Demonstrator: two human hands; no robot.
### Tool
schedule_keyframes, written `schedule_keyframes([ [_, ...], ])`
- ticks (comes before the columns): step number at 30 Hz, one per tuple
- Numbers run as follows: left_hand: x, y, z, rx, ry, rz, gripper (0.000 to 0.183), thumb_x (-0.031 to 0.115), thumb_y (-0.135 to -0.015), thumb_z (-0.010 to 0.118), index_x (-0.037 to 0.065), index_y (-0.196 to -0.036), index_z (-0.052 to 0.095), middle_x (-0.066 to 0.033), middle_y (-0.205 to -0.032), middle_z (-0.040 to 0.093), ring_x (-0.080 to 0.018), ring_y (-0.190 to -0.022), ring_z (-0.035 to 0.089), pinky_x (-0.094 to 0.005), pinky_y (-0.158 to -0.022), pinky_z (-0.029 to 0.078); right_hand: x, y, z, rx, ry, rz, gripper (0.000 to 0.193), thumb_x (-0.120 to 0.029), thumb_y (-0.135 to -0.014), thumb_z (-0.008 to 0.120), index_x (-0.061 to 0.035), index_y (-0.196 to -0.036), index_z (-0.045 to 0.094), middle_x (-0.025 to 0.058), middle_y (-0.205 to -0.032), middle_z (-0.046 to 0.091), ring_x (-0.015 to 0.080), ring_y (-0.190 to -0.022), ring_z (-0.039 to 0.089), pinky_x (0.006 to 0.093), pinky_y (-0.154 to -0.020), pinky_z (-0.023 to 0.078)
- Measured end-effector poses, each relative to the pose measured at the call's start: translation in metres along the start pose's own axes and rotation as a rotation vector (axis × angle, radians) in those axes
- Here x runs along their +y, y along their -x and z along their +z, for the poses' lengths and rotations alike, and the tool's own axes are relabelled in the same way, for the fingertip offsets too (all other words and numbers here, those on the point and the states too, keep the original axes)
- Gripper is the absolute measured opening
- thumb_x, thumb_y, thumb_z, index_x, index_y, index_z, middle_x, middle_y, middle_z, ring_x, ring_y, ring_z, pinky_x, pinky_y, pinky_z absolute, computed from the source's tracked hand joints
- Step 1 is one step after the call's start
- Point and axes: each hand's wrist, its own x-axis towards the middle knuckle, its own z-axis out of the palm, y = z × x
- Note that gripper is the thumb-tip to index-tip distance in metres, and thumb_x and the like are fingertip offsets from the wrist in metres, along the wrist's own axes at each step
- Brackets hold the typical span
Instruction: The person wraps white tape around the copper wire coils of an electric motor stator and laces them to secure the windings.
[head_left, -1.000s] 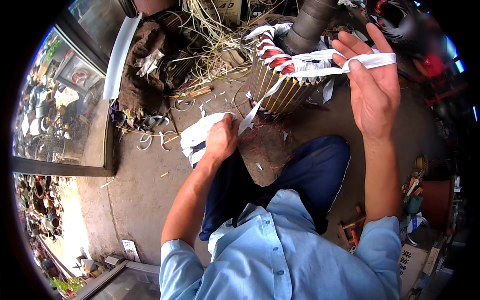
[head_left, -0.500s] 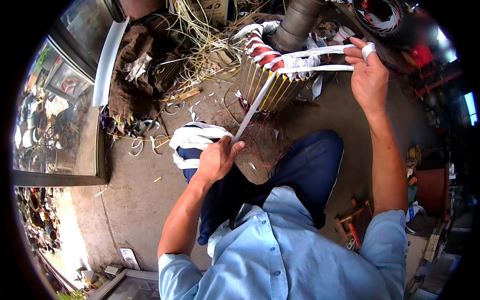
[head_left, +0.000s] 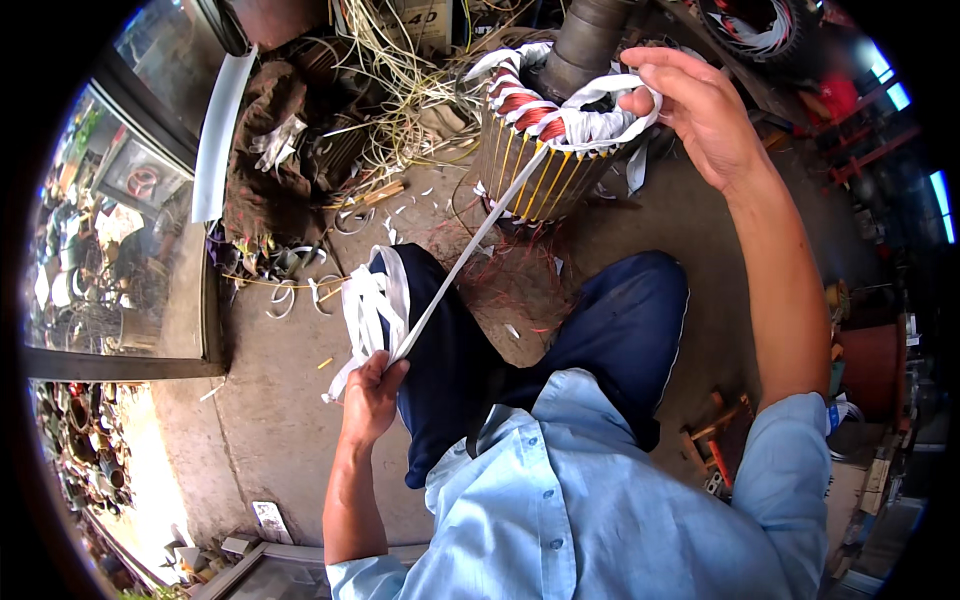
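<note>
A wire-wound motor core (head_left: 530,165) stands in front of me, its grey slotted side striped with yellow. White cloth tape wraps part of the red copper winding (head_left: 520,108) at its top. My left hand (head_left: 372,398) is closed on the white tape (head_left: 455,270), beside my left knee. That tape runs taut up to the core's top edge. More of it lies in loose loops (head_left: 372,310) over my left knee. At the core's upper right, my right hand (head_left: 700,110) has its fingers stretched apart. A tape loop (head_left: 655,100) passes around its lower digits without a visible pinch.
A dark metal cylinder (head_left: 590,45) rises behind the winding. Tangled pale wires (head_left: 400,70) and a brown cloth heap (head_left: 265,150) lie at the far left. Wire and tape scraps litter the concrete floor (head_left: 270,420). A glass-paned frame (head_left: 205,330) stands left.
My left hand has moved down and left, lengthening the taut tape. My right hand has come left toward the core, its fingers spreading, and the tape loop there has shrunk.
</note>
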Motion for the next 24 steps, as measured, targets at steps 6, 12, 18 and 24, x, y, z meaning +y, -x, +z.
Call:
schedule_keyframes([
  [6,-0.03,0.054,-0.046,0.143,0.093,-0.187,0.014,0.012,-0.092,0.062,0.003,-0.082,0.058,0.0062,-0.068,0.045,-0.0051,-0.065,0.037,-0.0254,-0.057,0.032,0.015,-0.024,0.02,-0.069,-0.362,-0.042,0.037,-0.014,-0.095,0.051,0.0031,-0.128,0.052,0.0159,-0.108,0.068,0.0245,-0.106,0.064,0.0387,-0.1,0.046],
  [12,-0.055,0.082,-0.068,0.24,0.028,-0.307,0.02,0.012,-0.089,0.062,0.003,-0.073,0.053,0.0074,-0.064,0.044,-0.0049,-0.061,0.036,-0.0263,-0.053,0.029,0.051,-0.055,0.029,-0.028,-0.343,-0.085,0.042,-0.006,-0.094,0.048,0.0034,-0.135,0.041,0.0216,-0.13,0.057,0.0295,-0.12,0.058,0.0424,-0.106,0.043],
  [18,-0.11,0.113,-0.091,0.162,-0.037,-0.574,0.018,0.013,-0.086,0.063,0.005,-0.071,0.056,0.0058,-0.058,0.043,-0.005,-0.054,0.036,-0.0275,-0.049,0.03,0.081,-0.068,0.019,-0.03,-0.449,0.089,0.042,-0.008,-0.094,0.051,0.0022,-0.135,0.042,0.022,-0.126,0.059,0.0286,-0.117,0.06,0.0413,-0.104,0.044],
  [24,-0.159,0.159,-0.117,-0.049,0.406,-0.913,0.012,0.016,-0.089,0.064,0.006,-0.083,0.062,0.0039,-0.057,0.044,-0.0041,-0.04,0.032,-0.0223,-0.033,0.021,0.103,-0.07,0.021,-0.129,-0.123,0.033,0.032,-0.009,-0.09,0.056,0.0041,-0.12,0.061,0.0133,-0.112,0.067,0.0167,-0.1,0.064,0.029,-0.09,0.049],
])
